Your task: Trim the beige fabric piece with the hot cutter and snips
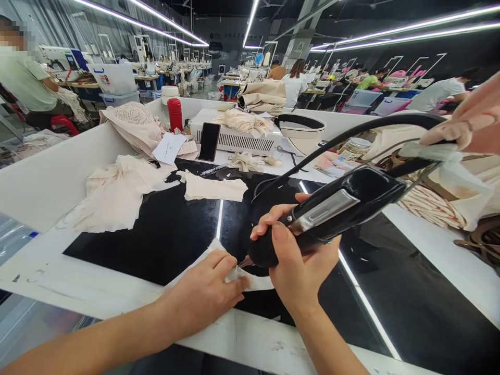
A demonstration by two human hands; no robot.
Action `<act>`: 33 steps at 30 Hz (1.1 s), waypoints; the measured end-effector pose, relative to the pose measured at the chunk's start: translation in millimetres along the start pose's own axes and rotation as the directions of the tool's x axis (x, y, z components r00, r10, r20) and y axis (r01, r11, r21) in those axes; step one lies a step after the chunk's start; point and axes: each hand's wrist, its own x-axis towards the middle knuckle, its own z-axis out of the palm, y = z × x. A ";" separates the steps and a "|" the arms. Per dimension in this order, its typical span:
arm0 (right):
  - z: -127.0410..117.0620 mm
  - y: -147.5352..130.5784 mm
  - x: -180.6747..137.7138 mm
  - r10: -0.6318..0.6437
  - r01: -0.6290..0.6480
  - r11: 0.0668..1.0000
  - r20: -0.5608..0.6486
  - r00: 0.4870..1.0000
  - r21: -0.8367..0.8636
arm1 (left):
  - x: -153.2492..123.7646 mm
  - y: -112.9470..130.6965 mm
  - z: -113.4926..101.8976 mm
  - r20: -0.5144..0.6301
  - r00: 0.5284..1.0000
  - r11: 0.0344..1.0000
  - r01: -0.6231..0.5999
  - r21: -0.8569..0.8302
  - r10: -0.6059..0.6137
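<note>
My right hand (299, 265) grips a black corded handheld tool (347, 192) with a silver lever along its side. The tool is tilted, its rounded end down to the left, and its fine tip lies close to the fingers of my left hand (209, 291). Pressed to the black work surface (164, 250) under those curled fingers is a narrow pale fabric piece (260, 283). Part of the fabric is hidden by my left hand. From the tool's upper end a black cable (363, 125) arches back to the left.
At the upper right another person's hand (449, 127), blurred, is by the cable with pale cloth. Cut beige fabric (113, 192) lies left; a flat beige piece (213, 186) lies ahead. Behind stand a phone (209, 141), a red bottle (175, 114) and a white vented box (242, 140).
</note>
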 end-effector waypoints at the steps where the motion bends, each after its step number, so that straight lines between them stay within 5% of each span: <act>1: -0.6 0.3 0.2 0.002 -0.002 1.000 -0.002 1.000 0.002 | 0.0 -0.9 -1.0 -0.016 1.000 1.000 -0.001 -0.019 0.000; 5: -6.3 -0.6 4.7 -0.013 0.012 1.000 0.008 1.000 0.028 | -0.3 -13.8 -10.5 -0.094 0.992 0.993 0.072 -0.089 -0.080; 8: -12.4 -4.0 12.2 -0.044 0.045 0.999 0.034 0.998 -0.020 | -1.3 -31.0 -17.4 -0.071 0.956 0.959 0.283 -0.007 -0.283; 14: -38.1 -5.5 24.0 0.030 0.007 0.940 0.104 0.994 -0.342 | -0.3 -49.8 -13.7 0.058 0.872 0.874 0.484 0.036 -0.486; 17: -68.4 4.3 23.1 0.095 0.042 0.818 0.207 0.974 -0.573 | 2.5 -47.9 -10.2 0.073 0.869 0.868 0.494 -0.045 -0.490; 23: -161.8 34.8 20.7 0.006 0.498 0.412 0.549 0.836 -0.763 | 8.6 -45.1 -16.0 0.145 0.822 0.761 0.566 -0.317 -0.551; 27: -209.4 50.9 23.6 0.077 0.668 0.271 0.708 0.702 -0.693 | 13.2 -44.9 -23.0 0.291 0.730 0.507 0.654 -0.561 -0.618; 33: -209.3 48.9 20.9 0.142 0.538 0.393 0.627 0.766 -0.746 | 14.7 -46.7 -31.2 0.533 0.630 -0.064 0.610 -0.790 -0.565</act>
